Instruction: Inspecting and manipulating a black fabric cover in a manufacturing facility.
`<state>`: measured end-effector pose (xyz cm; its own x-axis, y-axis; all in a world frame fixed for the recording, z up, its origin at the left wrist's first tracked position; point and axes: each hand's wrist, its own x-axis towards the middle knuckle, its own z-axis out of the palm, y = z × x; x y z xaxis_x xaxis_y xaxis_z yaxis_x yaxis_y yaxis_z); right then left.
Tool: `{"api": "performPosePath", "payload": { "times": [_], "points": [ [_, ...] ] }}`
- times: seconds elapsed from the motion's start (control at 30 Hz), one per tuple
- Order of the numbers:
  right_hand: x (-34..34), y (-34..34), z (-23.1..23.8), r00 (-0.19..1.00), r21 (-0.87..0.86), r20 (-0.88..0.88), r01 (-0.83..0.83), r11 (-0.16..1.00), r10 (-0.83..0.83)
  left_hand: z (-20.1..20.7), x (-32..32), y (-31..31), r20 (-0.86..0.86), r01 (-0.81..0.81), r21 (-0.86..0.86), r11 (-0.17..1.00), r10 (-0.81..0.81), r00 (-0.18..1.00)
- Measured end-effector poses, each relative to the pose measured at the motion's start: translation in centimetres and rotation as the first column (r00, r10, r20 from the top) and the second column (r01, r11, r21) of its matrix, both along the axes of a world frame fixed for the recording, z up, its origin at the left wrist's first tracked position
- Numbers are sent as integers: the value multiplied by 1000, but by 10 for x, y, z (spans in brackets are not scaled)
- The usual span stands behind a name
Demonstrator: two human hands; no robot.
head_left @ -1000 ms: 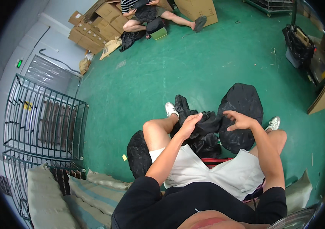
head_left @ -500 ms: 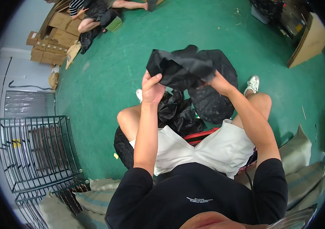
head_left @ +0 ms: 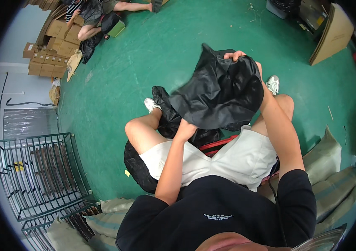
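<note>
Holding black bag-like material [head_left: 224, 92], inside hidden

Black shirt [head_left: 224, 198], white shorts [head_left: 247, 161], apparently sneakers [head_left: 273, 85]

The big floppy sheet [head_left: 224, 92] is plain black, and so is the lumpy bag [head_left: 135, 170]. The floor [head_left: 115, 113] is green all over. The shorts [head_left: 247, 159] and shoes [head_left: 152, 105] are white. The shirt [head_left: 211, 198] is black with small white print. Between the legs is something red and black [head_left: 219, 144]. At the floor's left edge, the rack [head_left: 39, 175] is dark green. At its bottom right corner, grey-green sacks [head_left: 341, 196] have blue stripes. At its top left corner are brown boxes [head_left: 63, 47] and another person's striped black-and-white top [head_left: 72, 11].
</note>
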<state>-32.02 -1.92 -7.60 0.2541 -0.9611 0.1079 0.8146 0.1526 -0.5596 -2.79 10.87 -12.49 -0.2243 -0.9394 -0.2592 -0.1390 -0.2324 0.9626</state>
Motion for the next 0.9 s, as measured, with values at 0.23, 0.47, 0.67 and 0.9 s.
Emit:
{"api": "performPosePath", "payload": {
  "times": [0.23,0.47,0.67,0.9],
  "points": [
    [8,-3,-2,960,-246,-274,-12,969,-57,3,-38,11,-59,-408,161,898,422,905],
    [43,13,-14,375,-483,-802,51,874,-465,41,-92,-29,28,-156,-363,919,178,984],
    [36,14,-5,-23,-740,-672,20,672,-740,51,-79,-77,14,-214,-321,923,231,973],
    [41,8,-22,468,-408,-830,-137,903,-303,74,-41,-78,-418,-75,120,990,119,901]
  ]
}}
